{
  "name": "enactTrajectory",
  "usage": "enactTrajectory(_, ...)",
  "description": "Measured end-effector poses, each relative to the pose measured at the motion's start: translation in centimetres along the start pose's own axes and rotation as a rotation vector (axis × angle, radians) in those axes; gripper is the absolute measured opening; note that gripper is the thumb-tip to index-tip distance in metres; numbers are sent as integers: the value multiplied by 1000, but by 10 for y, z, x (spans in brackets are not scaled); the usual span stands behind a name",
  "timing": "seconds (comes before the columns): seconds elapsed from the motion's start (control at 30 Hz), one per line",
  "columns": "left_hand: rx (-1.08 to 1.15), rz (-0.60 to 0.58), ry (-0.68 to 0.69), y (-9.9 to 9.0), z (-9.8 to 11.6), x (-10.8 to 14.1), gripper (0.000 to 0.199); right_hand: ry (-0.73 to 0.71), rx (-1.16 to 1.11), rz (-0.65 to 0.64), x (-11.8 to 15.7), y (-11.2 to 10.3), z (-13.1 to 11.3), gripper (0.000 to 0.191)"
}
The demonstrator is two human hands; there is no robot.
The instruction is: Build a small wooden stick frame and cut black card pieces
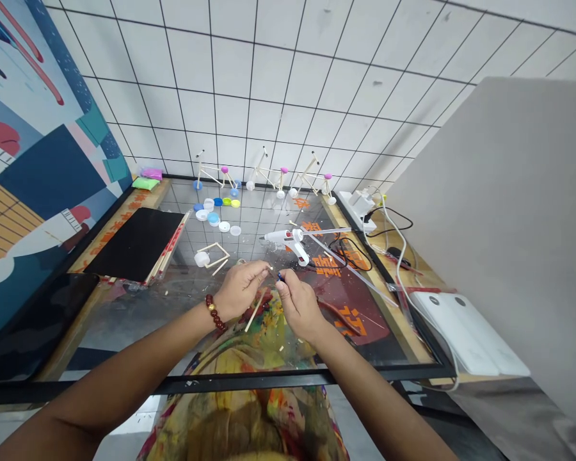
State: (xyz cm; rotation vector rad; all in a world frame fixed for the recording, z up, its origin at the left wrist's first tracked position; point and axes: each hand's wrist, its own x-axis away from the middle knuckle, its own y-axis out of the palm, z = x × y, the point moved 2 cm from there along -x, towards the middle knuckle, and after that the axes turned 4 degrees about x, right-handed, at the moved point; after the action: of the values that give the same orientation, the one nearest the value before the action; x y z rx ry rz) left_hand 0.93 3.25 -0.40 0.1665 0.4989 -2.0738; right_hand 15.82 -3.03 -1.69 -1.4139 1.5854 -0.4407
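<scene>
My left hand (242,288), with a beaded bracelet, pinches a small pale piece of stick (271,269) at its fingertips. My right hand (300,304) is closed round a small tool with a dark blue end (281,277), its tip close to the left fingertips. Below the hands a loose thin wooden stick (255,311) lies at a slant. To the left, a stick frame (217,254) has a white cap (202,258) at one corner. Just beyond my hands rests a white glue gun (288,240) on the glass tabletop.
Three small stick bicycles (281,171) stand along the back edge, behind several coloured bottle caps (214,218). A black sheet (137,243) and packed sticks lie left. Glue sticks (369,287), pliers (340,317), cables and a power strip (352,208) are right.
</scene>
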Motion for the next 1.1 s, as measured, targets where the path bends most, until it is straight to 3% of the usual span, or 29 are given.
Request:
enactTrajectory(0.07, 52, 6, -31, 0, 2, 0, 35, -8, 6, 17, 1, -1, -1, 26)
enactTrajectory(0.23, 571, -277, -351, -4, 0, -4, 39, -92, 80, 29, 4, -5, 1, 32)
enactTrajectory(0.3, 637, -303, -410, -6, 1, -6, 38, -98, 146, 42, 4, -5, 3, 32)
enactTrajectory(0.47, 514, -140, -338, -5, 0, -9, 41, -6, 105, 19, 2, -1, 4, 32)
enactTrajectory(0.73, 376, -67, -209, -3, -7, -10, 35, 70, 190, 63, 2, -3, 3, 35)
enactTrajectory(1.1, 133, -148, -130, -3, -4, -6, 27, 40, 170, 0, 1, -3, 4, 36)
